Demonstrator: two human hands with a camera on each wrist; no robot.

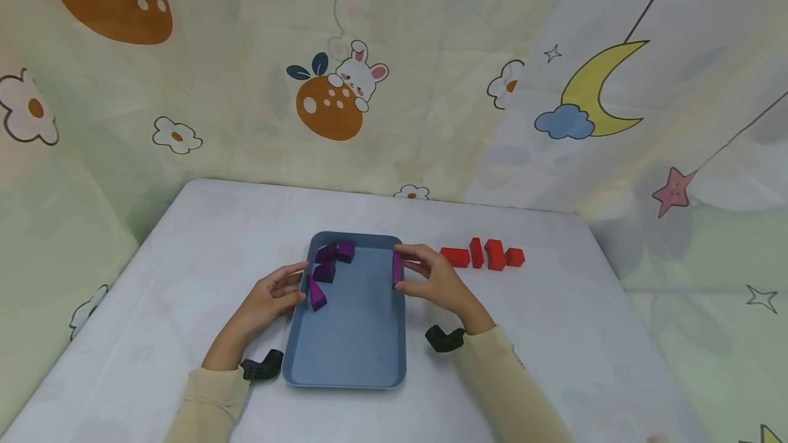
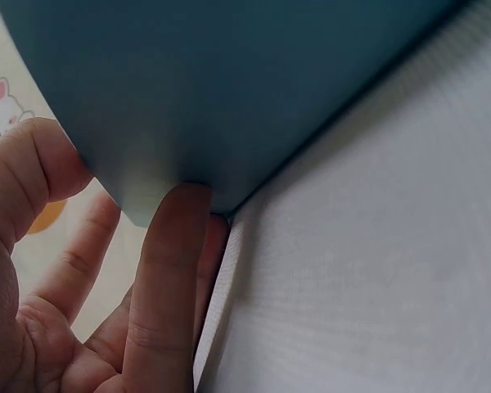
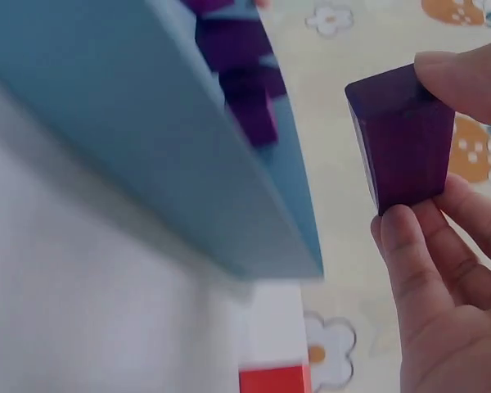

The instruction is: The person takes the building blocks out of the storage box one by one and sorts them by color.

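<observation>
My right hand [image 1: 438, 280] pinches a purple tapered block [image 3: 405, 139] between thumb and fingertips. In the head view this block appears over the right rim of a blue-grey tray [image 1: 351, 347]; the right wrist view shows it apart from the tray wall. At the tray's left side is my left hand [image 1: 273, 294], its fingertips touching the outer wall [image 2: 188, 106]. Several purple blocks lie inside the tray's upper left part, among them a small purple block [image 1: 346, 252] and a pointed purple wedge [image 1: 317, 294].
To the right of the tray, several red blocks stand in a row, including a lying red block [image 1: 455, 257] and a red arch-like block [image 1: 495, 255]. The white table [image 1: 154, 292] meets a printed cloth [image 1: 246, 87] behind. Dark wrist devices [image 1: 263, 366] sit at both wrists.
</observation>
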